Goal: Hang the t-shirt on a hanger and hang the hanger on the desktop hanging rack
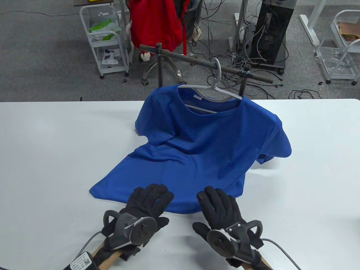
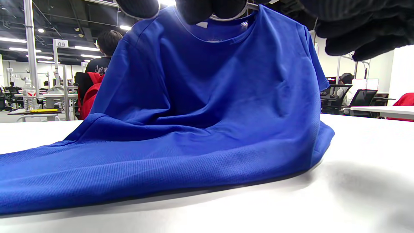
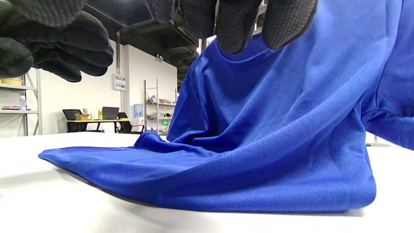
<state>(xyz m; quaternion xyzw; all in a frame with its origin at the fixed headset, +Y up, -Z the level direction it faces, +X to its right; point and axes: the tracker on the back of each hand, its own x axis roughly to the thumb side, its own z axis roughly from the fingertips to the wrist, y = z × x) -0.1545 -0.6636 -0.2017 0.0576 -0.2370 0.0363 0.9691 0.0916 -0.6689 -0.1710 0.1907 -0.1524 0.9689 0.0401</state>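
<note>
- The blue short-sleeved t-shirt (image 1: 202, 140) hung on the pale grey plastic hanger (image 1: 209, 94), whose hook was over the dark metal bar of the desktop hanging rack (image 1: 197, 60) at the far edge of the white table (image 1: 50, 146).
- Its body draped toward the person, long axis running from rack to hem, with the lower part lying on the tabletop.
- The left hand (image 1: 146, 209) and right hand (image 1: 222, 213) lay at the near hem, about equally close, fingers relaxed and holding nothing.
- No containers stood on the table.
</note>
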